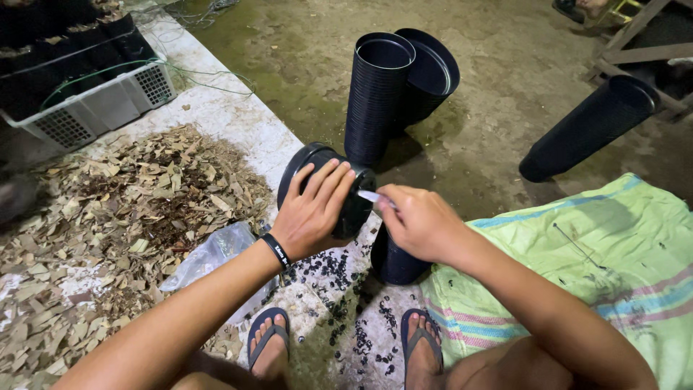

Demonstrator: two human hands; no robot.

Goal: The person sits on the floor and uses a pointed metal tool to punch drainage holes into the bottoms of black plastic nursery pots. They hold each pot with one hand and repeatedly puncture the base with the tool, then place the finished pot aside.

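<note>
Two feet in dark flip-flops rest nearest the camera, with small black scraps scattered on the concrete between and ahead of them. Just beyond the feet, the left hand, a black band at its wrist, is spread wide over the side of a black plastic pot lying tipped on its side, fingers pressing on its wall. The right hand is closed around a small pale blade whose tip meets the pot's base end. Directly under the right hand, below the pot, stands another black pot.

Right of the pot lies a green striped cloth. Left of the pot, a crumpled clear plastic bag sits beside a heap of dry leaves and bark chips.

Beyond the pot stand two tall stacks of black pots, the rear one leaning. Further right of these, another stack lies tilted on the ground. Far left beyond the pot, a grey crate holds dark filled pots.
</note>
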